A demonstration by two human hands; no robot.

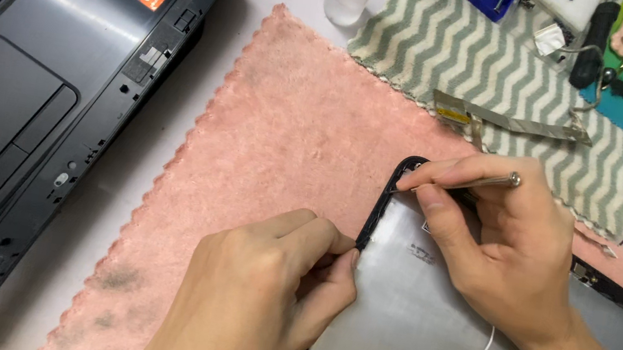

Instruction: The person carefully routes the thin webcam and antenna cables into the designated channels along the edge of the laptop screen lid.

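Head view: hands at bezel corner

Grey metal display panel lies on pink fringed cloth. Left hand pinches the panel's black plastic bezel at its left edge. Right hand grips a slim silver screwdriver at its top-left corner. Black laptop base sits well left.

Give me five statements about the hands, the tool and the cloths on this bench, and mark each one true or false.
1. The right hand holds a thin metal tool at the corner of the black frame. True.
2. The left hand rests on the laptop base. False: it pinches the black frame's edge, over the pink cloth.
3. The grey metal panel lies on the pink cloth. True.
4. The laptop base sits right of the pink cloth. False: it is to the left.
5. A grey-and-white zigzag cloth lies beyond the pink one. True.
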